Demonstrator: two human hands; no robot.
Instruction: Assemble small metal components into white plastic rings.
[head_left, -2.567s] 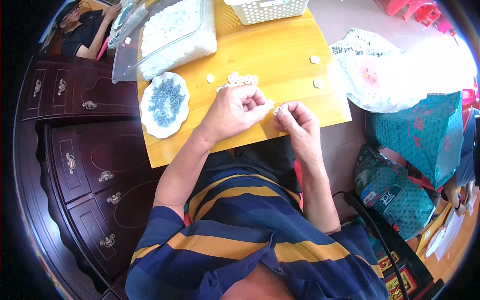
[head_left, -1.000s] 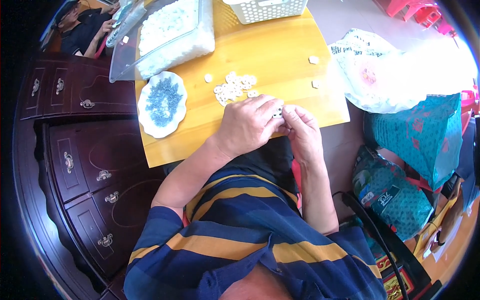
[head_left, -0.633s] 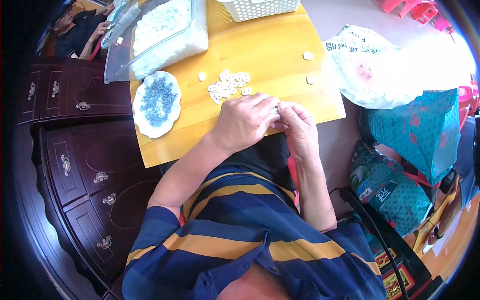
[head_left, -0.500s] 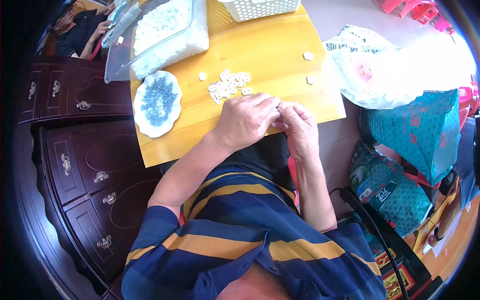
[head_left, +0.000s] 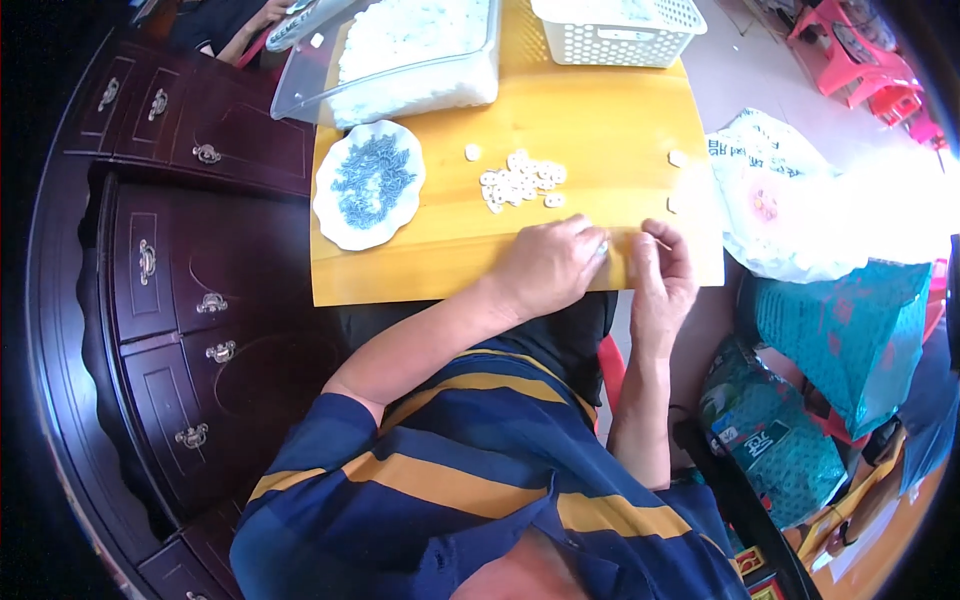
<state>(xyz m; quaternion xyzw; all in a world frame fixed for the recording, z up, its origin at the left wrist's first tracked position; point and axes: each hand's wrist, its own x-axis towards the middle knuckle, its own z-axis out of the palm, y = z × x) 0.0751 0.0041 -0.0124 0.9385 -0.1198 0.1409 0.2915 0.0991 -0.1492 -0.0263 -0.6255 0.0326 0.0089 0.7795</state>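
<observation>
My left hand is at the near edge of the yellow table, its fingers closed on a small whitish piece whose kind is too small to tell. A short gap away on the right is my right hand, its thumb and bent fingers nearly together. Whatever may be between those fingertips is too small to make out. Just beyond my left hand lies a loose group of small white pieces with holes. A white scalloped dish at the left holds many small dark grey slender parts.
A clear plastic bin full of white pieces and a white perforated basket stand at the back. Single white pieces lie apart. Dark drawers flank the left; a white bag and teal bags are right. Another person's arm shows far left.
My hands, together half a second ago, have come apart, the right one moving off to the right. The whole view has shifted, so the table appears farther right and more of the basket shows.
</observation>
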